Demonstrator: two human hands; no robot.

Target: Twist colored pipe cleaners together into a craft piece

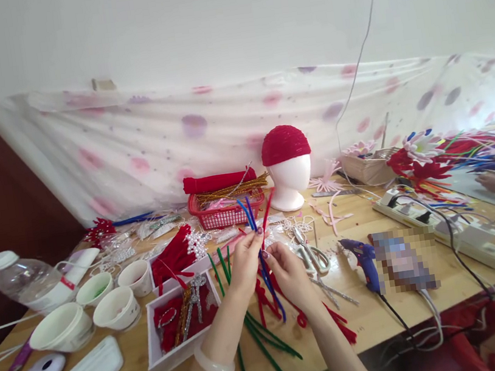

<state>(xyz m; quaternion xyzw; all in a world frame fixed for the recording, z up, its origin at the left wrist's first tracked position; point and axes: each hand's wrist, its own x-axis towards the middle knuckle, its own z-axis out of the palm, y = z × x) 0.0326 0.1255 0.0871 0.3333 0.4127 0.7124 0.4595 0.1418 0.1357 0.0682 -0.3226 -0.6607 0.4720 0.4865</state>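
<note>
Table edge (387, 328) lies just below the wrists; clutter crowds both sides. Left hand (244, 266) and right hand (290, 274) pinch upright blue and red pipe cleaners (259, 239) closed, above the table centre.

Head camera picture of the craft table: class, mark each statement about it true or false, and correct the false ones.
1. Both hands, left hand and right hand, hold blue and red pipe cleaners. True.
2. The foam head wears a green cap. False: the cap is red.
3. The glue gun lies to the right of the hands. True.
4. The red basket sits at the table's near edge. False: it sits far back, beside the foam head.
5. The scissors are in the left hand. False: they lie on the table.
</note>
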